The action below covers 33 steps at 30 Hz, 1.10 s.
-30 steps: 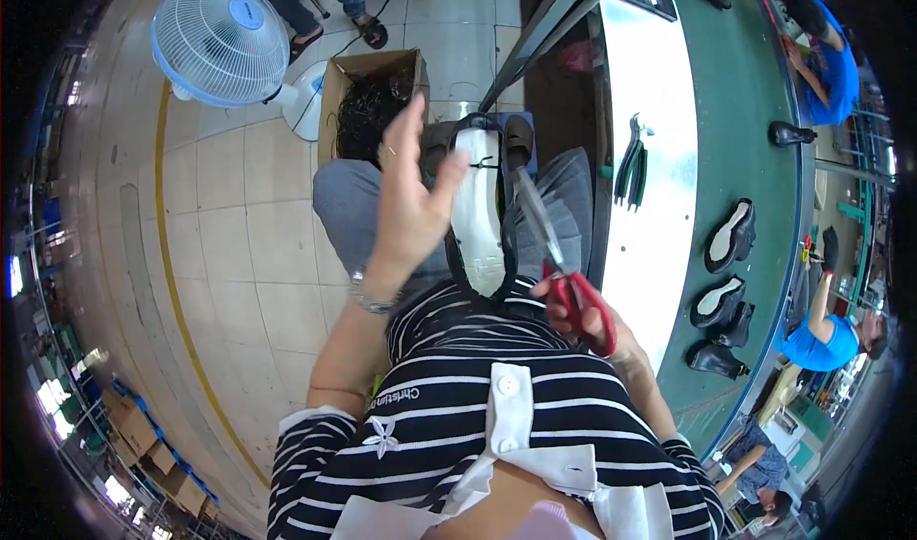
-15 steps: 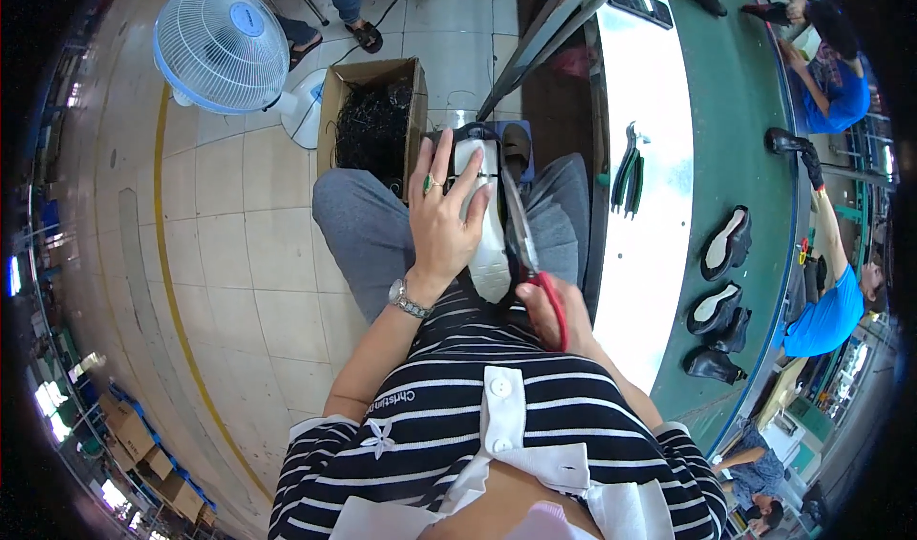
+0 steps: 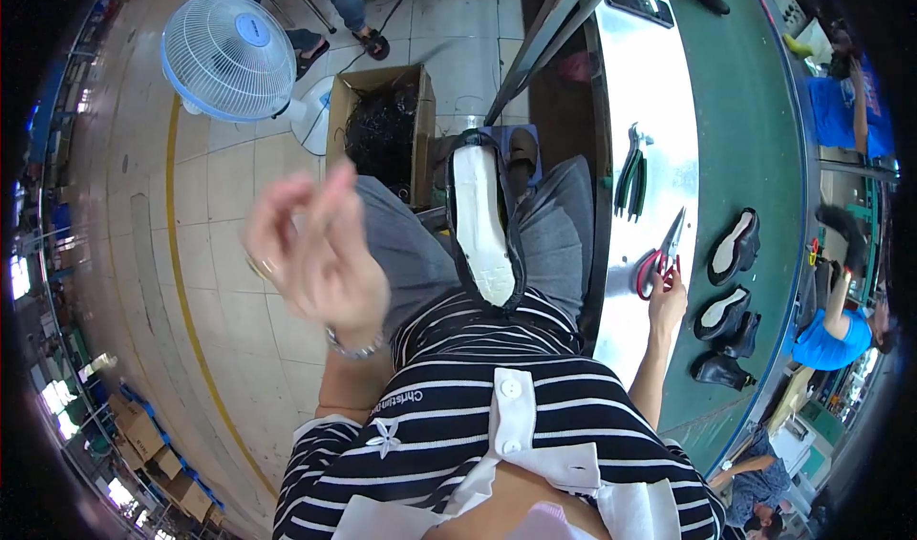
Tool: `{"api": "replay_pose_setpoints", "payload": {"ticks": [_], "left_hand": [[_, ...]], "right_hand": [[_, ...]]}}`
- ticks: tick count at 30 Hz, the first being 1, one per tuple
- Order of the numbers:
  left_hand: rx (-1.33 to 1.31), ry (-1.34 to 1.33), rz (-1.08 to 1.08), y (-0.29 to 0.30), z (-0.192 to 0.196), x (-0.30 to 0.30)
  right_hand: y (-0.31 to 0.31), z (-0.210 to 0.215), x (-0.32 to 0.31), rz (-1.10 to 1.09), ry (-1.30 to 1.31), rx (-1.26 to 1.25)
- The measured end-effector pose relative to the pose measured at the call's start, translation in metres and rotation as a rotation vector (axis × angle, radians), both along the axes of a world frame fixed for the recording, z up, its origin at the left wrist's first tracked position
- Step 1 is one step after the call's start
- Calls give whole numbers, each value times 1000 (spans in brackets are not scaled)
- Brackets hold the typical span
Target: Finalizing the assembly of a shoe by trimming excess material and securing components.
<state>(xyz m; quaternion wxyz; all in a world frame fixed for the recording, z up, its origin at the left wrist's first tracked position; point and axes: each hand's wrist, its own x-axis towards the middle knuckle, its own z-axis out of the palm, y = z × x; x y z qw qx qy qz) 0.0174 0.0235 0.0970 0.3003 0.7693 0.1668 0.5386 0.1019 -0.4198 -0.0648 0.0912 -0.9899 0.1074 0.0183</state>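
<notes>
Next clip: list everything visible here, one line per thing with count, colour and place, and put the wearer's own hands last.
shoe upper with white insole: one, black and white, on the lap between the knees.
scissors: one, red-handled, on the metal bench at the right hand.
pliers: apparently one pair, green-handled, on the metal bench farther along.
shoes: about four, black, on the green belt.
cardboard box: one, brown, on the floor, holding dark scraps.
fan: one, white and blue, on the floor.
co-workers: several, in blue, along the belt.
left hand: raised, blurred, appears empty.
right hand: on the scissor handles.
</notes>
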Motion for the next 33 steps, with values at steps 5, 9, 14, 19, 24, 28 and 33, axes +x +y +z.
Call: {"api": "replay_pose_setpoints", "payload": {"ticks": [5,9,14,19,24,28,33], "left_hand": [[52,408,59,105,-87,30],[-74,707,118,109,-159,21],[227,478,-530,-9,-105,23],[428,563,-774,-68,-100,75],[251,898,-813,-58,-86,134],[-65,813,-951,-16,-96,178],[150,762,-709,-30,-109,185]], "right_hand": [[46,13,39,108,-145,119],[110,-8,98,239,-295,221],[152,-16,132,190,-237,72],[139,-46,158,270,-203,-43],[118,19,150,-144,328,1149],[111,78,113,-13,415,1103],[138,133,103,349,642,974]]}}
